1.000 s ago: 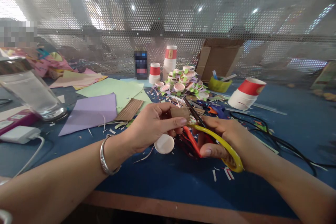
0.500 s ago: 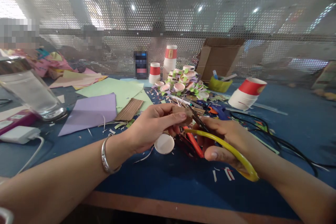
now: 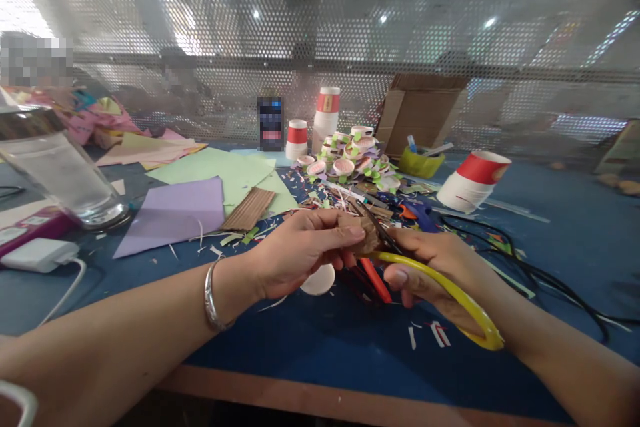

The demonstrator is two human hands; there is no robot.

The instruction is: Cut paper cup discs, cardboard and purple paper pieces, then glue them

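Observation:
Between thumb and fingers, my left hand [image 3: 305, 247] pinches a small piece of brown cardboard [image 3: 369, 235]. My right hand [image 3: 435, 267] is wrapped round scissors with yellow handles [image 3: 445, 280]. Their dark blades lie at the right edge of the cardboard; how far apart the blades are is hard to see. Under my left hand a white paper disc [image 3: 320, 279] is on the blue table, partly covered by the hand. A red-handled tool [image 3: 376, 280] lies beneath the hands, its dark end mostly hidden.
Behind the hands rises a heap of small decorated paper discs [image 3: 350, 157]. Paper scraps surround it. Stacked cups [image 3: 474, 180], a blue glue gun [image 3: 423, 213] and black cables [image 3: 520, 263] lie right. Purple paper [image 3: 175, 213], corrugated cardboard [image 3: 249, 209] and a glass [image 3: 75, 173] are left.
Both hands have shifted slightly right with the cardboard and scissors. The cardboard sits closer against the blades, and the left hand covers more of the white disc.

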